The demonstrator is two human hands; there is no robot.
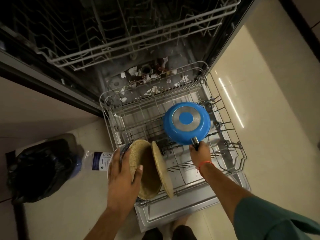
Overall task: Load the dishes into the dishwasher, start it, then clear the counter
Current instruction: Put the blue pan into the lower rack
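Dishes are partly in the lower rack [230, 160], which is pulled out over the open dishwasher door [173, 210]. Your right hand [200, 154] closes around the black handle of the blue pan [187, 123], and the pan is upside down, its base with the metal ring facing up, over the rack at about 2 o'clock from the rack's middle. Your left hand [122, 174] holds a tan speckled bowl [147, 172] on its edge at the rack's 8 o'clock corner, with the thumb hooked over the rim and the fingers behind it. A flat tan plate [162, 170] stands on its edge just beside the bowl, at its 3 o'clock side, between the tines. The upper rack [138, 37] is at 12 o'clock, pulled out as well. White scraps [152, 75] lie on the dishwasher floor behind the lower rack. On the floor at 9 o'clock lie a plastic bottle [97, 161] and a black bag [39, 168].
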